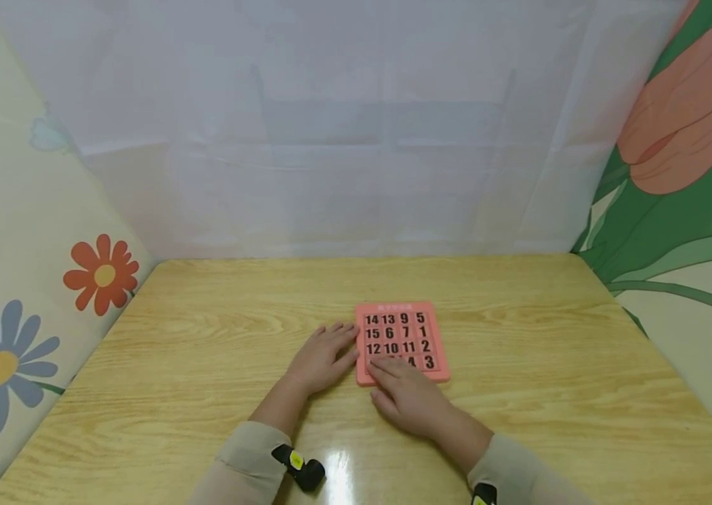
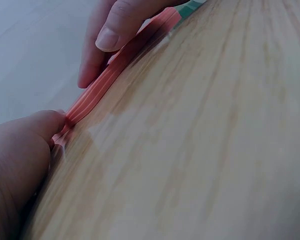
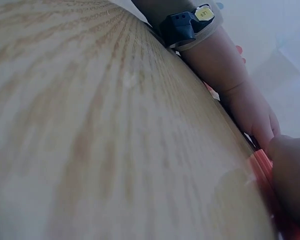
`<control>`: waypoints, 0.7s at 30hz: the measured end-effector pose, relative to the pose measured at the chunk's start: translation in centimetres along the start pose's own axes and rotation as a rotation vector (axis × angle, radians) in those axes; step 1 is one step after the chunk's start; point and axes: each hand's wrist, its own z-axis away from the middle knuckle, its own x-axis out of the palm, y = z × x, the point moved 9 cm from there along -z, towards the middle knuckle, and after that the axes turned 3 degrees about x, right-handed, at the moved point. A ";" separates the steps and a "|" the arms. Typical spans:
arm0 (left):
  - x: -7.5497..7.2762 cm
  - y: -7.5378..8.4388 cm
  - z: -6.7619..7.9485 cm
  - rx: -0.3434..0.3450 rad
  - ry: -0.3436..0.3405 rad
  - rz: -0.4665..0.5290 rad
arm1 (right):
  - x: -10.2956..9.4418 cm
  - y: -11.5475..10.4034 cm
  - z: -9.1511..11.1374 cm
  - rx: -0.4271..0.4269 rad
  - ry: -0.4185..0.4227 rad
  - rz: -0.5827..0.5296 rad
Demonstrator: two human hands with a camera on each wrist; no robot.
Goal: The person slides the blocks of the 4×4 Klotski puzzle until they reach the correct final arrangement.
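Observation:
A pink sliding number puzzle (image 1: 405, 340) lies flat on the wooden table, its black-numbered tiles facing up. Its upper three rows read 14 13 9 5, 15 6 7 1 and 12 10 11 2. My left hand (image 1: 324, 359) rests at the puzzle's left edge, fingers extended and touching the frame. Across the lower left corner lies my right hand (image 1: 411, 401), fingertips on the bottom row; 4 and 3 show there, while the tiles left of them are mostly covered. The left wrist view has the puzzle's side edge (image 2: 102, 90) between both hands.
The wood-grain table (image 1: 532, 337) spreads around the puzzle. A white cloth (image 1: 381, 140) hangs behind it, and flower-printed cloths (image 1: 684, 224) flank both sides. Black wrist cameras are strapped over the sleeves (image 1: 248, 459).

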 end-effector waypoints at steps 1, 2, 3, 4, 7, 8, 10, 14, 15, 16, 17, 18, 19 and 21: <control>0.0 0.0 0.0 0.002 0.002 0.000 | 0.1 0.1 0.0 0.010 -0.008 -0.005; 0.0 0.1 0.0 0.004 0.004 -0.001 | 0.1 0.2 0.0 0.017 -0.012 -0.007; -0.1 0.1 0.0 0.007 0.005 -0.002 | 0.1 0.4 0.1 0.023 -0.017 -0.008; -0.1 0.1 0.0 0.009 0.006 -0.002 | 0.2 0.5 0.1 0.029 -0.021 -0.008; -0.1 0.1 0.0 0.007 0.001 0.000 | 0.2 0.8 0.2 0.037 -0.022 -0.014; -0.1 0.2 0.0 0.007 0.001 -0.003 | 0.1 0.9 0.3 0.039 -0.020 -0.017; -0.2 0.2 -0.1 0.007 0.002 -0.006 | 0.0 1.2 0.4 0.047 -0.014 -0.024; -0.2 0.2 -0.1 0.001 0.001 -0.002 | -0.3 1.8 0.8 0.072 -0.010 -0.031; -0.2 0.2 -0.1 0.001 -0.001 -0.001 | -0.4 1.9 0.9 0.077 -0.010 -0.030; -0.2 0.2 -0.1 0.000 -0.002 0.000 | -0.4 2.0 1.0 0.081 -0.011 -0.031; -0.2 0.2 0.0 -0.001 -0.002 0.002 | -0.5 2.2 1.1 0.088 -0.013 -0.032; -0.2 0.2 0.0 -0.001 -0.002 0.002 | -0.6 2.3 1.2 0.090 -0.012 -0.031; -0.2 0.2 0.0 0.000 -0.002 -0.001 | -0.7 2.4 1.3 0.094 -0.012 -0.030; -0.2 0.2 0.0 0.001 -0.003 -0.004 | -0.8 2.5 1.5 0.098 -0.013 -0.027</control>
